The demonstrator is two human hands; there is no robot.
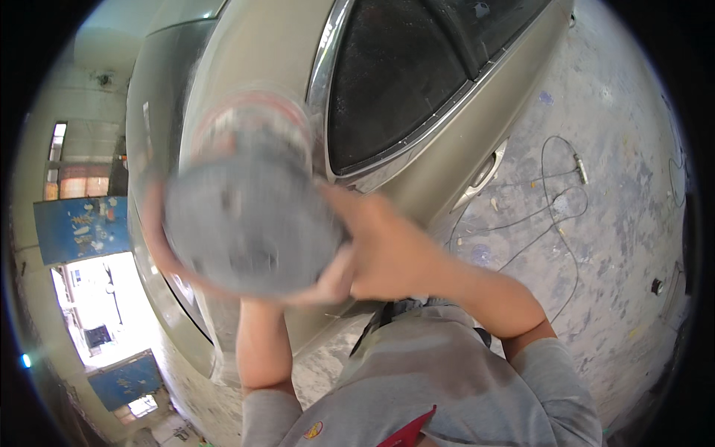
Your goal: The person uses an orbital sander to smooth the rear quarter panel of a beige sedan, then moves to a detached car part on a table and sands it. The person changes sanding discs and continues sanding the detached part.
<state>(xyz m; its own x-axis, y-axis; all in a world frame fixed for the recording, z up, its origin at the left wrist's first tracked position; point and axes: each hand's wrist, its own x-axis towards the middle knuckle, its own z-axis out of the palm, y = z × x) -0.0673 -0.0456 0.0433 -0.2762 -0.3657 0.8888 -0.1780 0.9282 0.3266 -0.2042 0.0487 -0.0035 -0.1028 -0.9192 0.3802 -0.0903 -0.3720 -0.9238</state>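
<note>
A large grey rounded object (pixel 249 220), smeared by motion, fills the space close in front of me. A blurred part with a red and white ring (pixel 257 123) shows at its far side; I cannot tell its exact kind. My left hand (pixel 156 227) curls round the left edge of the grey object, mostly hidden behind it. At its right edge, my right hand (pixel 369 242) grips with bent fingers, also blurred. Behind the object stands a beige car (pixel 261 37), with a dark side window (pixel 398 82) framed by bright trim.
To the right, a thin cable (pixel 577 261) loops over the stained grey floor (pixel 625 186), with a small metal fitting (pixel 581 170) on it. The car's door handle (pixel 480 179) juts out on that side. At far left are a bright doorway (pixel 112 305) and blue panels (pixel 82 227).
</note>
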